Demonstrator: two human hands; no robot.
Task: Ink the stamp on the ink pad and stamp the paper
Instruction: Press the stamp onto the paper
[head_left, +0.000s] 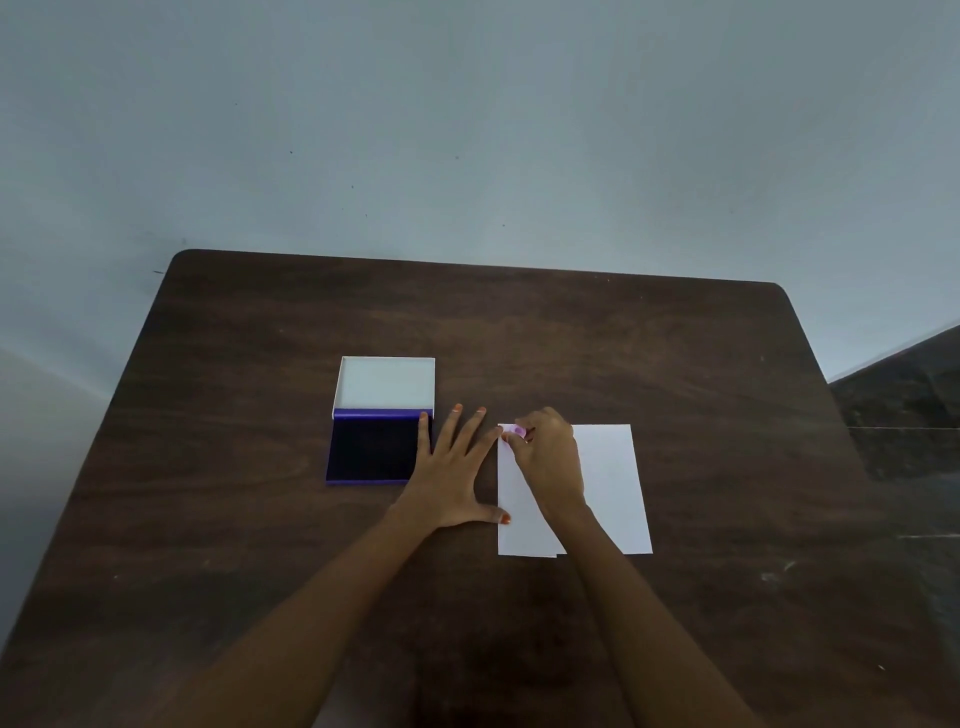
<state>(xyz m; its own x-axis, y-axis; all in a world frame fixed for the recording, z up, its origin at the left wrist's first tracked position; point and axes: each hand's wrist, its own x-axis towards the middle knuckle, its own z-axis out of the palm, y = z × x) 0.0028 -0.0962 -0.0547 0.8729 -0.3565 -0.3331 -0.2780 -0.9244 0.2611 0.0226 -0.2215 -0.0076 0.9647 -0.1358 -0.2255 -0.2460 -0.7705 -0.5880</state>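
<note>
An open ink pad (371, 449) with a dark purple inked face and a raised white lid lies left of centre on the table. A white sheet of paper (610, 483) lies to its right. My right hand (548, 460) grips a small pink-purple stamp (518, 430) over the paper's far left corner; whether the stamp touches the paper I cannot tell. My left hand (454, 475) lies flat, fingers spread, between the pad and the paper. Its little finger touches the pad's right edge and its thumb rests on the paper's left edge.
The dark brown wooden table (675, 364) has rounded far corners against a pale blue-grey wall (467, 130). A dark floor shows past the table's right edge.
</note>
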